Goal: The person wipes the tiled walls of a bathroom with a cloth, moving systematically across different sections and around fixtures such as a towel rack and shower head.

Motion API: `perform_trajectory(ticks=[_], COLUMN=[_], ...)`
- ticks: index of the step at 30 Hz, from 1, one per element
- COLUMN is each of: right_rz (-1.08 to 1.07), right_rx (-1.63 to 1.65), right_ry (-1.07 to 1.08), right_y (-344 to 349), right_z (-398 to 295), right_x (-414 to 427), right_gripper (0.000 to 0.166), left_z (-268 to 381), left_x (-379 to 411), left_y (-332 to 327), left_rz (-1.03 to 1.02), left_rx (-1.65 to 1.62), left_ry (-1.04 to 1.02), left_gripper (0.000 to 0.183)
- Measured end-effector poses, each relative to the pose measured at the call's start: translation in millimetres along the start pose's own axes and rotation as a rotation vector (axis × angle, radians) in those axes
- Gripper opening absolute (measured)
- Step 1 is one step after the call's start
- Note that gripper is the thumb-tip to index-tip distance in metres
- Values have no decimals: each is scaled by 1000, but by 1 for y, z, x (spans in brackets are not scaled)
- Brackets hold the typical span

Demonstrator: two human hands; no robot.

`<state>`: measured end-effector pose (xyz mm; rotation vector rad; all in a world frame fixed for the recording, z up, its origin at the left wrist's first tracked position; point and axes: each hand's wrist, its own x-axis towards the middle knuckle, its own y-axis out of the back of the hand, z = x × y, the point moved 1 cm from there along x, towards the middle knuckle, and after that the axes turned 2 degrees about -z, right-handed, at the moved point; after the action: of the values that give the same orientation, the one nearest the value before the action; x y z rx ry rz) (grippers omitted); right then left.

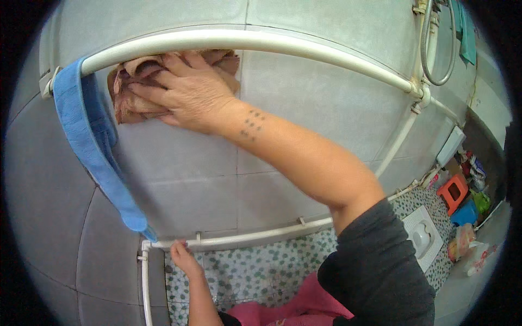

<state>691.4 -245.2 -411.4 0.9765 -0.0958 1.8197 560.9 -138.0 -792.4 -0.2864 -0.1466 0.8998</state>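
With spread fingers, my right hand [191,91] presses a crumpled brown cloth [134,104] against the grey tiled wall [285,81]. The cloth lies just under a white horizontal pipe [244,40], and its top edge is partly behind that pipe. Lower down, my left hand [182,257] hangs with its fingers curled in and nothing visible in them. It is near the low white pipe [265,236] along the wall's foot. A long blue towel [87,134] drapes over the upper pipe's left end, to the left of the cloth.
Pipes and a metal shower hose [426,53] are at upper right. A squat toilet [422,238] is set in the pebble-patterned floor [244,269]. Beyond it lie an orange plastic stool [453,194], a blue container [465,212] and plastic bags [463,242].
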Motion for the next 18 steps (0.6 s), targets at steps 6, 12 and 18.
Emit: perform_trajectory(ticks=[6,12,18], right_rz=[-231,-92,269], right_rx=[-88,-253,-253], right_ry=[-209,-561,-918], right_y=[59,119,128], right_z=[62,136,163], right_x=[-101,-263,-381], right_gripper=[75,76,73], left_z=[-7,-15,-14], left_x=[-2,6,3], left_y=[2,18,22], left_rz=[-6,-24,-34], left_rx=[22,65,77], left_ry=[-14,-91,-33], left_gripper=[24,23,23])
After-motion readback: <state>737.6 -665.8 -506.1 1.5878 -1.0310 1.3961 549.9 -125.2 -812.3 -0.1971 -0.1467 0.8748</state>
